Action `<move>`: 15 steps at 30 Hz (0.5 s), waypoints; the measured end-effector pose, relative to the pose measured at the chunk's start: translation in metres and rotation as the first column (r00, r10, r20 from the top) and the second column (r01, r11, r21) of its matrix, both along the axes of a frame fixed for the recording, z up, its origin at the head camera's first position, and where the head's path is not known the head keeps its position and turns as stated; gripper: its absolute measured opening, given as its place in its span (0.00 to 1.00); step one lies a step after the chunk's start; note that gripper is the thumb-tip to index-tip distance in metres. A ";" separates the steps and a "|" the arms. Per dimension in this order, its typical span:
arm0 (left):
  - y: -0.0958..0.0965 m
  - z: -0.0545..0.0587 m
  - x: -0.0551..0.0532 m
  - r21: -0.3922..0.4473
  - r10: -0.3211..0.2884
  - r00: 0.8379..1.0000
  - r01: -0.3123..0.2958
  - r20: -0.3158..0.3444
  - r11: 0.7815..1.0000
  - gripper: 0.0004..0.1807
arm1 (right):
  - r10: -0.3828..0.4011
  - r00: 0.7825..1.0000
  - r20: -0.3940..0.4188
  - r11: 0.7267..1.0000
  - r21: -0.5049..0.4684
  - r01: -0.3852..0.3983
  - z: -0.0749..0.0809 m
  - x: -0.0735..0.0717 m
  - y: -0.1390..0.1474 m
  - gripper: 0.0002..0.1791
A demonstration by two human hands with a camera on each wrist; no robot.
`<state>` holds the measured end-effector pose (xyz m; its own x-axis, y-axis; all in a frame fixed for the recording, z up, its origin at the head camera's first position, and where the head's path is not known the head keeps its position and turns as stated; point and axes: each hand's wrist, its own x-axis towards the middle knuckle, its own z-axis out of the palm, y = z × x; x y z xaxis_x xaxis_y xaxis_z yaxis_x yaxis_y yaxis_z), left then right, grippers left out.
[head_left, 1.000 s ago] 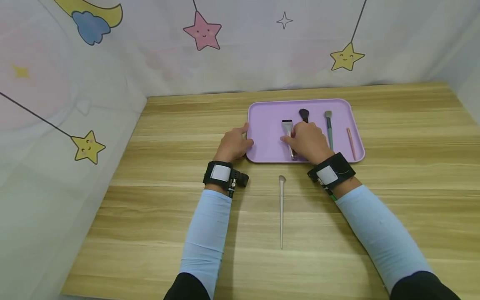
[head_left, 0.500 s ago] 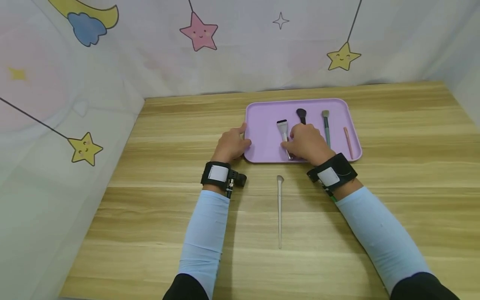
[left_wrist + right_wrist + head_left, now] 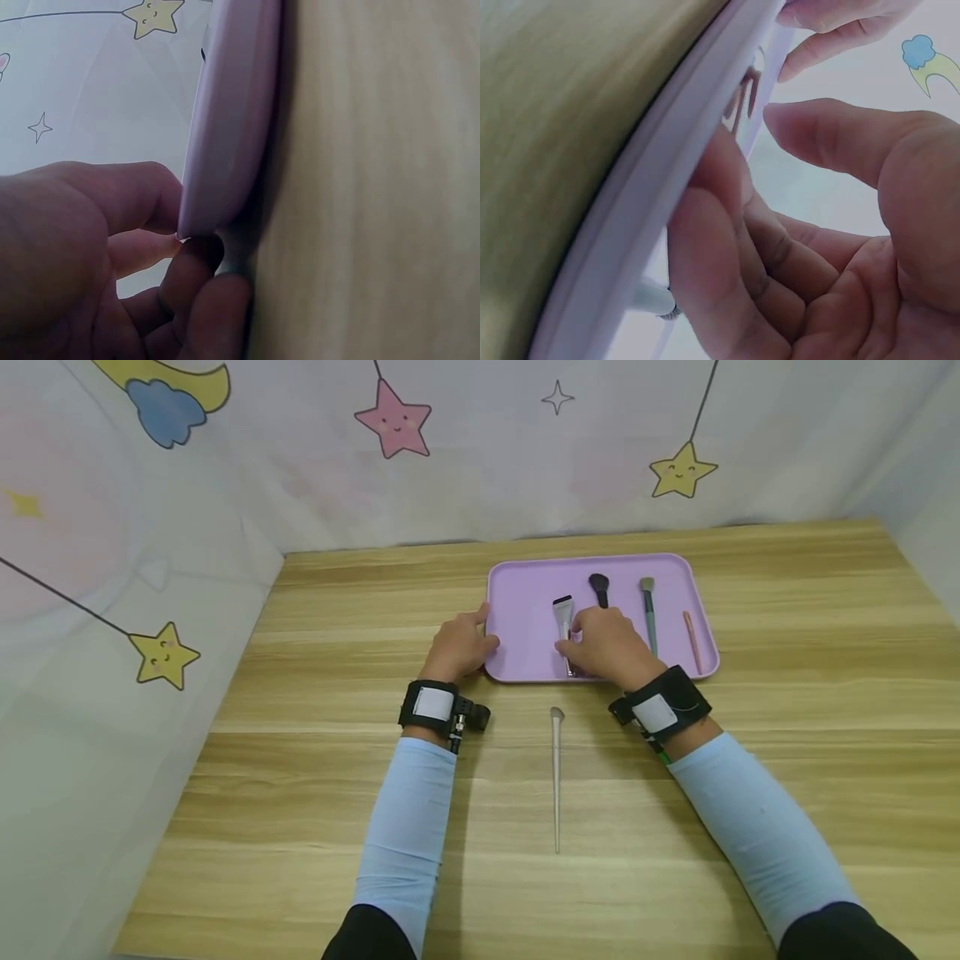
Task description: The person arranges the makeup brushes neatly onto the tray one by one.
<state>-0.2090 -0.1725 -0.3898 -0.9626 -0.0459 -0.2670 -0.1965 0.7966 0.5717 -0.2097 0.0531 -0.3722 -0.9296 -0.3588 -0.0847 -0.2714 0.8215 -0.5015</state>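
At the left end of a purple tray [image 3: 522, 610], my left hand [image 3: 456, 647] grips the rim, with the thumb on the near side. The left wrist view shows its fingers [image 3: 214, 307] curled at the tray's edge. My right hand [image 3: 613, 647] reaches over the tray's front rim beside a flat-headed makeup brush [image 3: 563, 612] with a silver handle. Its thumb [image 3: 810, 135] and fingertips stand apart, with fingers low against the tray. Part of that brush is hidden by the hand. A fluffy black brush [image 3: 599, 585] lies just beyond, its handle covered.
Right of my right hand, a green-handled brush [image 3: 649, 610] and a thin pink stick [image 3: 692, 639] lie in the tray. A pale angled brush [image 3: 557, 777] lies on the wooden table [image 3: 300, 793] in front. A printed curtain [image 3: 480, 485] hangs behind.
The flat brush has shifted slightly left, its head first and then its lower end, with my right hand beside it. My left hand stays on the rim. The head view has drifted slightly.
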 end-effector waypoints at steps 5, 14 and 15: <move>0.000 0.001 0.001 -0.003 0.001 1.000 -0.001 -0.004 1.000 0.36 | -0.020 1.000 -0.016 1.000 0.003 0.020 0.003 0.002 0.002 0.24; 0.000 0.003 0.001 0.022 0.004 1.000 -0.004 0.006 1.000 0.36 | -0.008 0.999 -0.033 1.000 0.007 0.008 0.017 0.009 0.004 0.24; 0.001 0.003 0.001 0.025 0.005 1.000 -0.005 0.008 1.000 0.36 | -0.005 0.999 -0.035 1.000 0.008 0.006 0.018 0.010 0.004 0.24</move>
